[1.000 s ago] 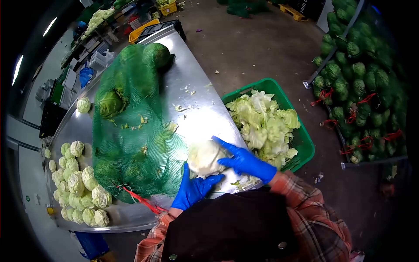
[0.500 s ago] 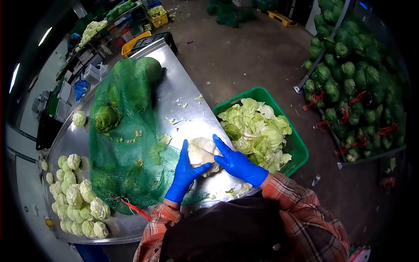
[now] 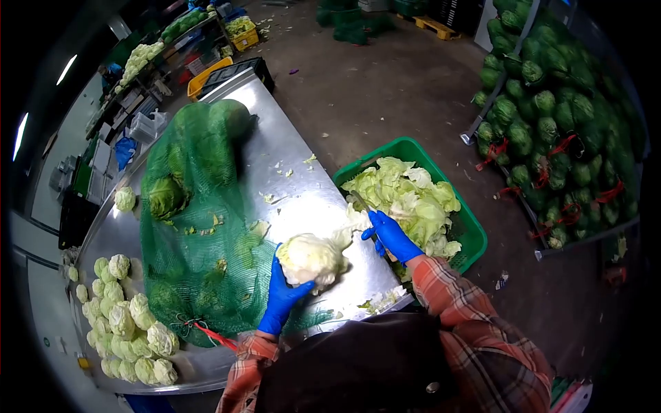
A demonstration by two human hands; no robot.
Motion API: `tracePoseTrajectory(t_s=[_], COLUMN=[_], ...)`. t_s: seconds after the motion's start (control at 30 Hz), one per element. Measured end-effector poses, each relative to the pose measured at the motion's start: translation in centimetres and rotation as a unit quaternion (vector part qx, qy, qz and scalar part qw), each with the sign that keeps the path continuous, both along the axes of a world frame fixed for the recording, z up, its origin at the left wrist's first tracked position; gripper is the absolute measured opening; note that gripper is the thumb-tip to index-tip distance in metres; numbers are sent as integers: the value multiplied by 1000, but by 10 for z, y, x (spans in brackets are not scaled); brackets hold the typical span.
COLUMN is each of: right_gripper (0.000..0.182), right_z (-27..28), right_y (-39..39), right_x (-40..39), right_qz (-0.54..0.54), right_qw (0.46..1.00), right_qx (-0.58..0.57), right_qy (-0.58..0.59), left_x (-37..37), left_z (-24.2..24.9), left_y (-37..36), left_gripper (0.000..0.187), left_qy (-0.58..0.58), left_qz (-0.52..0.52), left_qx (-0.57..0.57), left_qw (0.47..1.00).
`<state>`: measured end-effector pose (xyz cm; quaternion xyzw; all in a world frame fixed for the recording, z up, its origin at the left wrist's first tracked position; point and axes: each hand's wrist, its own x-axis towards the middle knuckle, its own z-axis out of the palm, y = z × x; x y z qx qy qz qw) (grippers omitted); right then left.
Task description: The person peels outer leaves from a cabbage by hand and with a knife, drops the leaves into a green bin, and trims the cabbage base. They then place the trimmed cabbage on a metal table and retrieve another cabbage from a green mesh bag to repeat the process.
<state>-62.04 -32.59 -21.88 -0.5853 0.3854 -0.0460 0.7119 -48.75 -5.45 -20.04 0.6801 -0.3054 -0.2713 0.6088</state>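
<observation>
- Left hand [image 3: 281, 297] cups the trimmed cabbage [image 3: 311, 259] from beneath, steadying it on the steel table [image 3: 303, 196].
- Right hand [image 3: 390, 234], at three o'clock, seemingly pinches loose leaves over the green crate [image 3: 475, 237].

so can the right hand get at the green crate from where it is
Probably yes. The right hand is at the near edge of the green crate, whose open top has nothing over it but loose cabbage leaves. The left hand holds the trimmed cabbage apart.
</observation>
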Motion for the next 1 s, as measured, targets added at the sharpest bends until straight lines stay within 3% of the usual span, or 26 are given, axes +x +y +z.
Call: tracePoseTrajectory(t_s=[0.07,0.1,0.13,0.17,0.23,0.27,0.33,0.4,0.43,0.47,0.5,0.6,0.67,0.73,0.77,0.83,0.9,1.0], right_gripper=[56,63,71,72,72,72,64,58,53,49,49,50,50,45,39,26,40,51], right_z=[22,47,40,25,35,57,54,46,39,31,28,17,61,25,8,-15,-17,9], right_y=[17,26,35,46,72,85,89,78,72,66,54,33,48,52,48,44,45,50], right_x=[1,1,0,5,9,7,12,20,23,27,30,36,24,32,38,42,39,9], right_qz=[-42,32,87,79,122,173,167,197,187,128,94,84,147,124,87,36,16,93], right_qw=[997,987,968,910,873,915,914,917,923,919,953,974,984,978,989,996,997,995], right_qx=[-62,-149,-234,-388,-440,-346,-355,-336,-324,-321,-253,-173,-45,-59,-56,-42,21,28], right_qy=[1,51,-11,-122,-173,-115,-107,-85,-93,-189,-139,-119,-93,-160,-108,-67,-71,-27], left_x=[-12,-18,-20,-22,-23,-22,-24,-25,-24,-25,-25,-23,-11,-12,-6,-3,1,-3], left_z=[8,11,12,13,5,-2,-9,-12,-12,-12,-11,-21,-33,-18,-29,-17,-4,3], left_y=[-6,-11,-15,-19,-23,-24,-26,-30,-34,-36,-37,-31,-17,1,13,18,20,25], left_gripper=[94,94,93,91,95,96,99,102,103,103,106,109,110,109,106,105,97,76], left_qy=[68,101,99,97,63,28,-42,-35,-47,-58,-102,-127,-81,-10,-43,41,190,503], left_qz=[88,131,136,141,147,143,133,154,159,162,165,161,144,115,88,36,34,104], left_qx=[-21,-31,-28,-26,-10,-6,6,31,39,46,78,72,71,75,82,46,2,-70], left_qw=[994,986,985,985,987,989,990,987,985,984,978,976,984,990,992,997,981,855])
